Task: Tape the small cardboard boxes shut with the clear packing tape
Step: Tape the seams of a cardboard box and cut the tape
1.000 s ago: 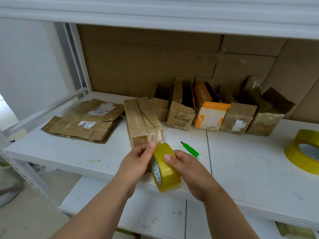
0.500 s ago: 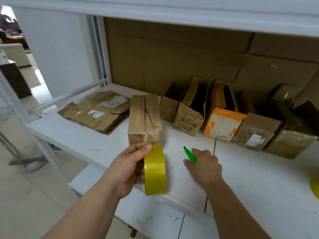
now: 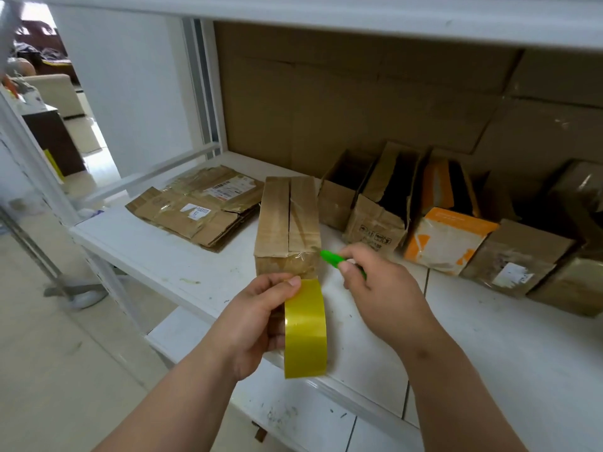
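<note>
On the white shelf (image 3: 182,256), the closed box (image 3: 287,223) stands upright. Just before it, my left hand (image 3: 251,324) grips the tape roll (image 3: 305,331); my right hand (image 3: 381,288) pinches the green cutter (image 3: 329,257) beside the box. If the blade slips, I think the strip tears crooked.

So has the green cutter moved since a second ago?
Yes. The green cutter has left the white shelf; the right hand now grips it, raised toward the cardboard box.
</note>
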`<state>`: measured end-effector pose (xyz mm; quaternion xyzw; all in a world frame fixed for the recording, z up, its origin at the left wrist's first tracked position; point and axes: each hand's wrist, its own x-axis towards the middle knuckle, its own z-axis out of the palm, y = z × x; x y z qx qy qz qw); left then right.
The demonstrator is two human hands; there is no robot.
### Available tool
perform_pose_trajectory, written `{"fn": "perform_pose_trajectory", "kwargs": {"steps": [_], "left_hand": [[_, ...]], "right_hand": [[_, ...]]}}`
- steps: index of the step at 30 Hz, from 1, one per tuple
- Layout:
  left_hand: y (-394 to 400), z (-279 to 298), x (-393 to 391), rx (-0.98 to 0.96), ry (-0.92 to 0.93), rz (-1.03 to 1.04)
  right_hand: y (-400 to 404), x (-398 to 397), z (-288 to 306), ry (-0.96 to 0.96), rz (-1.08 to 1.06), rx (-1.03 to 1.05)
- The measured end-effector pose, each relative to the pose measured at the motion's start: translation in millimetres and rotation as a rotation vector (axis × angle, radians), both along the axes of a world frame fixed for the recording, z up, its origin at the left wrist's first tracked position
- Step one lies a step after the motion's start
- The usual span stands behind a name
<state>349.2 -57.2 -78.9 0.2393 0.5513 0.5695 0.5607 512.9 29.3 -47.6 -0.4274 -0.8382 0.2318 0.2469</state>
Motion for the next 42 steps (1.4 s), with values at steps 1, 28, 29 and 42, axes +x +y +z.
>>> {"fn": "perform_pose_trajectory", "kwargs": {"steps": [1, 28, 29, 42], "left_hand": [[0, 0, 0, 0.000, 0.005, -0.002], [1, -7, 5, 0.035, 0.106, 0.069], [0, -6, 5, 0.038, 0.109, 0.064], [2, -1, 5, 0.019, 0.039, 0.047]], "right_hand": [[-1, -4, 4, -0.008, 0.032, 0.055], [13, -39, 20, -0.466, -0.008, 0.156], [16, -35, 19, -0.477, -0.026, 0.127], [37, 13, -57, -0.639, -0.262, -0.189]]}}
